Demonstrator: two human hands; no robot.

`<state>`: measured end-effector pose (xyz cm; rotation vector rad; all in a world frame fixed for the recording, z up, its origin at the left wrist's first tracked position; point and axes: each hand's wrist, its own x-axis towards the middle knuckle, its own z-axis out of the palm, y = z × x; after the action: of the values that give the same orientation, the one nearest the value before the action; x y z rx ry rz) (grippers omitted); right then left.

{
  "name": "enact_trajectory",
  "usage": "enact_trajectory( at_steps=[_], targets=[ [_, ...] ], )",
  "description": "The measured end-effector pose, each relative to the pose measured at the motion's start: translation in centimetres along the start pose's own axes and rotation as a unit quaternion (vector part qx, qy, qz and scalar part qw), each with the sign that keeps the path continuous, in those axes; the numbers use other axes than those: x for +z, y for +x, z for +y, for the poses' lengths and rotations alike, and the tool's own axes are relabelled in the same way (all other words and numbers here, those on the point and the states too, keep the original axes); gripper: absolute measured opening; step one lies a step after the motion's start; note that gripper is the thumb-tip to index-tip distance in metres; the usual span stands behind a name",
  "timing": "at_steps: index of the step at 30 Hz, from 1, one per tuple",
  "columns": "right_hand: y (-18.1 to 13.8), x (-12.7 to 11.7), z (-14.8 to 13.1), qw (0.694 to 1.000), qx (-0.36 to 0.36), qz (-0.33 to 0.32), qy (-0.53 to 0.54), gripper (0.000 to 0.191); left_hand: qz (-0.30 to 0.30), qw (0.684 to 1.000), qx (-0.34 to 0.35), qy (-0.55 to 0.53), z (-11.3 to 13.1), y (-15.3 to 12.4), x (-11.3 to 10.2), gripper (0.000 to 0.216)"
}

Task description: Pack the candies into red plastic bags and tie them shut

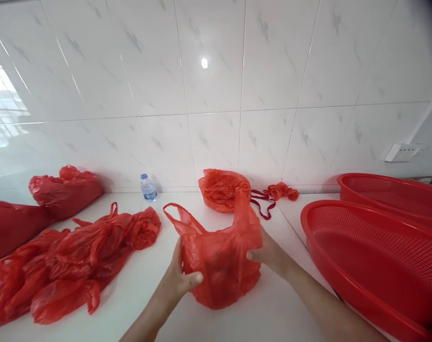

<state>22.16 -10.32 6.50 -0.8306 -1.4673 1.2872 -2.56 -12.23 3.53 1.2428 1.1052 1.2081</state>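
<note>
A red plastic carrier bag [219, 266] stands upright on the white table in front of me, its two handle loops up and something dim showing through its thin side. My left hand [183, 275] grips the bag's left side, thumb across the front. On the opposite side, my right hand [267, 251] holds it, with the thumb in front and the fingers hidden behind the plastic. What the bag contains cannot be made out. Just behind it sits a red bag bundle [221, 187] stuffed with crumpled plastic.
Crumpled red bags [88, 247] lie at the left, before two filled red bags [68, 190]. A water bottle [149, 188] stands near the tiled wall. Two red plastic baskets [344, 259] occupy the right. A dark red strap [267, 206] and a small red bag [282, 191] lie behind.
</note>
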Motion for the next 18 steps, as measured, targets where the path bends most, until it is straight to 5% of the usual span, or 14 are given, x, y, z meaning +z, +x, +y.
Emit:
enact_trajectory(
  at_steps=[6, 12, 16, 18],
  targets=[
    [1.0, 0.9, -1.5, 0.993, 0.053, -0.063, 0.087, 0.025, -0.085, 0.983, -0.074, -0.143, 3.7, 2.4, 3.4, 0.051],
    [2.8, -1.7, -1.1, 0.963, -0.011, 0.022, 0.27, 0.031, 0.002, 0.957, -0.097, -0.274, 3.3, 6.5, 4.6, 0.028],
    [4.7, -2.7, 3.1, 0.925, 0.065, 0.058, 0.371, 0.015, -0.005, 0.925, -0.185, -0.33, 0.5, 9.0, 6.3, 0.025],
    [5.3, -2.8, 5.2, 0.914, 0.111, 0.065, 0.385, 0.024, -0.023, 0.919, -0.199, -0.339, -1.1, 9.9, 6.9, 0.02]
  ],
)
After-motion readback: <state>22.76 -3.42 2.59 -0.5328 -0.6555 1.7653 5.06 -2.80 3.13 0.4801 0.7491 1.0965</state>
